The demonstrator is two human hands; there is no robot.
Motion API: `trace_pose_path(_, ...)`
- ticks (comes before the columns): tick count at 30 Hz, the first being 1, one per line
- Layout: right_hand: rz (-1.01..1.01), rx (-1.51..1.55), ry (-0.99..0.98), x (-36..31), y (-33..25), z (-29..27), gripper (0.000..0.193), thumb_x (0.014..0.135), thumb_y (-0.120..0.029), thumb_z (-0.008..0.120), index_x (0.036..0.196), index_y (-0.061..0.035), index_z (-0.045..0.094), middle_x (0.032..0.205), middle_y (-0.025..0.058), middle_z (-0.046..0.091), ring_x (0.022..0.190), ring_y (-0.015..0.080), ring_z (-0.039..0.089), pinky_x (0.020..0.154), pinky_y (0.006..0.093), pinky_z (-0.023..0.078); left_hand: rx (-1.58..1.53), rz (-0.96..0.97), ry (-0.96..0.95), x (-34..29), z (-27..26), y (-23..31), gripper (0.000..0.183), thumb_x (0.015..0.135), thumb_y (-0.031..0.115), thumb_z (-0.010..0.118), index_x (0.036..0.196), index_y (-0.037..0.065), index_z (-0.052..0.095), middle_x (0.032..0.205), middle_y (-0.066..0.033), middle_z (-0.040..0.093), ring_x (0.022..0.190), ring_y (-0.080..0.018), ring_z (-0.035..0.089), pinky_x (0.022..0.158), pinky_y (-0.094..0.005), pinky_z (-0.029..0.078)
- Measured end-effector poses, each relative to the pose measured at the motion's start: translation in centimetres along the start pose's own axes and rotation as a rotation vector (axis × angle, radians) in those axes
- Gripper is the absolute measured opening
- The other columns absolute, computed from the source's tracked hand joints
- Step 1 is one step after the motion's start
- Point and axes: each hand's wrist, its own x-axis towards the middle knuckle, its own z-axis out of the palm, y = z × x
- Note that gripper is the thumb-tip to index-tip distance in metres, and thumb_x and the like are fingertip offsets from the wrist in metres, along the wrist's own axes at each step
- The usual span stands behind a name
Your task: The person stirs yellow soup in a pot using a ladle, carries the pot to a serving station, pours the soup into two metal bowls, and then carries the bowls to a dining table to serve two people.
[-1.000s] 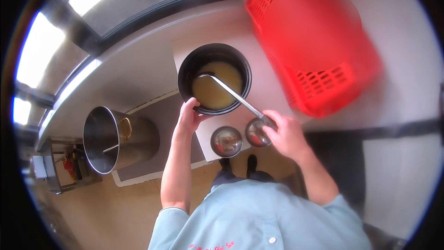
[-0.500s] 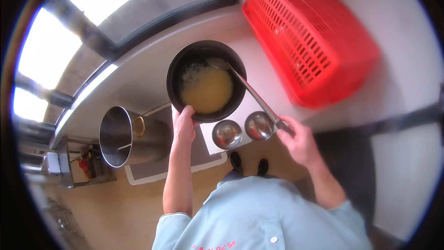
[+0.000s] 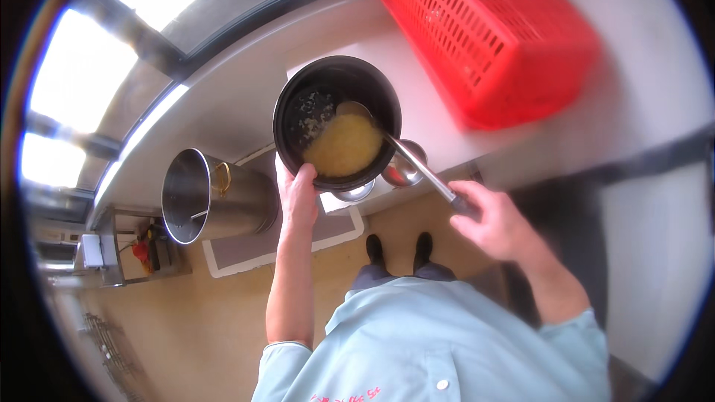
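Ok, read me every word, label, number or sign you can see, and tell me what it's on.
Red lettering on the light-blue top: too small and blurred to read.
Black pot, ladle, red basket: no text visible.

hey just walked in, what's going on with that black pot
A person's left hand holds the black pot at its near-left side, and the yellowish liquid inside is gathered toward the near edge. The right hand grips the ladle by its handle, its head inside the pot. Two metal bowls are partly hidden from view by the pot and ladle. A red basket is off to the right.
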Motion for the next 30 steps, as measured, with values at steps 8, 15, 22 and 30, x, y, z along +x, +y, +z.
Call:
trace_pose_path(8, 0.493, 0.829, -0.121, -2.6, -2.1, 1.4, 0.035, 0.09, -0.008, 0.057, 0.123, 0.0043, 0.055, 0.075, 0.0086, 0.062, 0.041, 0.0107, 0.047, 0.037, 0.0238, 0.034, 0.069, 0.026, -0.19, 1.3, 0.3, -0.8, 0.065, 0.075, -0.003, 0.046, 0.14, 0.0, 0.036, 0.121, -0.0109, 0.05, 0.112, -0.0207, 0.045, 0.1, -0.0286, 0.035)
trace_pose_path(15, 0.534, 1.01, 0.006, -4.7, -2.2, 2.8, 0.032, 0.091, -0.008, 0.056, 0.121, 0.0034, 0.056, 0.075, 0.0099, 0.062, 0.042, 0.0112, 0.047, 0.037, 0.0241, 0.034, 0.089, 0.11, -0.248, 2.8, 0.5, -2.4, 0.065, 0.074, -0.001, 0.047, 0.138, 0.002, 0.037, 0.121, -0.013, 0.049, 0.113, -0.0239, 0.046, 0.102, -0.0319, 0.035)
trace_pose_path(22, 0.536, 1.036, 0.054, -6.1, -3.2, 2.6, 0.032, 0.091, -0.007, 0.056, 0.121, 0.0023, 0.057, 0.075, 0.0103, 0.062, 0.042, 0.0117, 0.049, 0.037, 0.0238, 0.036, 0.171, 0.077, -0.246, 4.0, 2.2, -2.0, 0.058, 0.074, 0.001, 0.049, 0.131, 0.002, 0.04, 0.117, -0.0156, 0.049, 0.109, -0.025, 0.048, 0.096, -0.0362, 0.04)
trace_pose_path(30, 0.53, 1.06, 0.131, -8.2, -3.2, 2.4, 0.033, 0.091, -0.006, 0.055, 0.123, 0.0024, 0.057, 0.075, 0.0107, 0.063, 0.043, 0.0121, 0.05, 0.039, 0.0238, 0.039, 0.194, 0.065, -0.198, 4.9, 3.4, -2.8, 0.045, 0.074, 0.004, 0.054, 0.117, 0.002, 0.044, 0.101, -0.0122, 0.053, 0.092, -0.0218, 0.052, 0.086, -0.0347, 0.044)
